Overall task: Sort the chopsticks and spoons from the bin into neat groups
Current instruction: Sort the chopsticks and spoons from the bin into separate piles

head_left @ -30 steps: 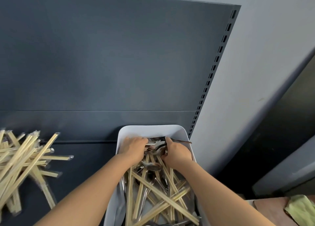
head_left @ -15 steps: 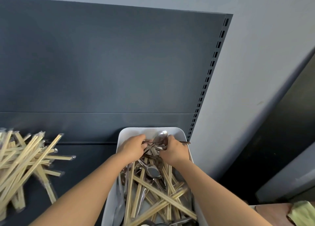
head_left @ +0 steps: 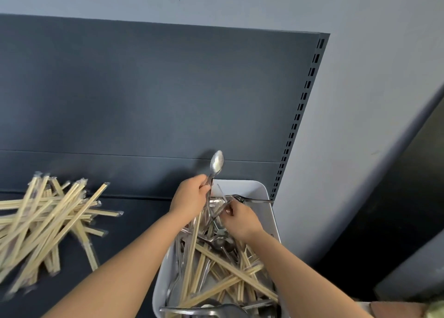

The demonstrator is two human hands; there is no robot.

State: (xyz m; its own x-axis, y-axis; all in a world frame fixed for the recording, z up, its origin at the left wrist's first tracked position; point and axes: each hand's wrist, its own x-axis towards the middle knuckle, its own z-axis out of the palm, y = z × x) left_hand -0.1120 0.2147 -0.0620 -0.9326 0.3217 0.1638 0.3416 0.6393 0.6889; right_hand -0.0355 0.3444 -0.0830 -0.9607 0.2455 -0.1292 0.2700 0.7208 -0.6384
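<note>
Chopsticks (head_left: pixel 48 224) in clear wrappers lie in one loose pile on the dark shelf (head_left: pixel 134 221) at the left, too many and too crossed to count. The left hand (head_left: pixel 189 195) grips one spoon (head_left: pixel 217 162) by its stem, bowl up, above the far rim of the one white bin (head_left: pixel 242 186). This bin holds more chopsticks mixed with metal cutlery. The right hand (head_left: pixel 240 219), near the left but apart from it, pinches a thin metal handle (head_left: pixel 222 211) inside the bin. I cannot tell if it is a spoon.

1 bin (head_left: pixel 242 185), 1 raised spoon (head_left: pixel 216 162), 1 loose chopstick pile (head_left: pixel 48 219); bin contents uncountable.
</note>
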